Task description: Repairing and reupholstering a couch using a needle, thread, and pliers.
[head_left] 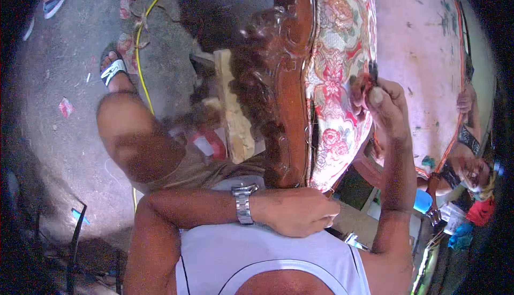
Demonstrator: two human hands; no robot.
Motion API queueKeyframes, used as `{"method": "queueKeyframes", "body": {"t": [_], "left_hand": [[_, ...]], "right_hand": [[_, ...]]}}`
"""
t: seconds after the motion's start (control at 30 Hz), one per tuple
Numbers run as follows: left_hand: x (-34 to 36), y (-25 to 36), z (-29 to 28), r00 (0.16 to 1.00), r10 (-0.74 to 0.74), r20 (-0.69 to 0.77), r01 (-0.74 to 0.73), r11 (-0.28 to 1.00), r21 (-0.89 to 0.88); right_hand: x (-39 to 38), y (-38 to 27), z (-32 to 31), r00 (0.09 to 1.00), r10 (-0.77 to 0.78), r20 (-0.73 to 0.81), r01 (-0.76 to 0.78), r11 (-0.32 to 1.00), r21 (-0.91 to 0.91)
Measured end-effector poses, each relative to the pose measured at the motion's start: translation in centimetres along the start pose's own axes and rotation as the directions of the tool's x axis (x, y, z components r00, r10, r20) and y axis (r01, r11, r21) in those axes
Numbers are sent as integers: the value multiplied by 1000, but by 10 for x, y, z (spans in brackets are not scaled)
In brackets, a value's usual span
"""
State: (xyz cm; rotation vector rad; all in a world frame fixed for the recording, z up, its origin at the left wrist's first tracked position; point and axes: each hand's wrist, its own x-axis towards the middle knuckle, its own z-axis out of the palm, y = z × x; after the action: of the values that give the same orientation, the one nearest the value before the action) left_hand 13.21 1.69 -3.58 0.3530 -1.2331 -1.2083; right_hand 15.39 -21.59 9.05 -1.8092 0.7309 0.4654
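right hand [390,110] pinching a small dark object [373,72] beside floral upholstery [333,83], forearm [397,174] pointing forward, left hand [294,212] curling inward, its grip unclear

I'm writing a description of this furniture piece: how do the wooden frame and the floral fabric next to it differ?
The wooden frame is dark, glossy brown; the floral fabric is pale with red and pink flowers. The frame's outer edge is carved in relief, while the fabric carries a printed or woven pattern over a rounded bulge. Both run lengthwise, side by side, toward the person.
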Motion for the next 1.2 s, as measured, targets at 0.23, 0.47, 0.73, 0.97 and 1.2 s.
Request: {"method": "queueKeyframes", "body": {"t": [0.23, 0.47, 0.73, 0.97, 1.2], "left_hand": [[0, 9, 0, 996, -61, 72, 54, 995, 89], [-2, 13, 13, 993, 13, 116, -51, 943, 330], [-3, 20, 30, 995, -99, -33, 103, 875, 473], [-8, 27, 41, 984, -123, -127, 165, 898, 408], [-6, 31, 42, 979, -131, -159, 184, 902, 391]], "right_hand": [[-43, -40, 38, 959, -251, -130, 72, 661, -747], [-92, -12, 33, 829, -382, -409, -298, 317, -900], [-41, 41, -30, 648, -583, -491, -555, 80, -828], [-10, 35, 71, 721, -669, 182, 233, -15, -972], [-20, 22, 87, 845, -511, 156, 140, -70, -988]]}}
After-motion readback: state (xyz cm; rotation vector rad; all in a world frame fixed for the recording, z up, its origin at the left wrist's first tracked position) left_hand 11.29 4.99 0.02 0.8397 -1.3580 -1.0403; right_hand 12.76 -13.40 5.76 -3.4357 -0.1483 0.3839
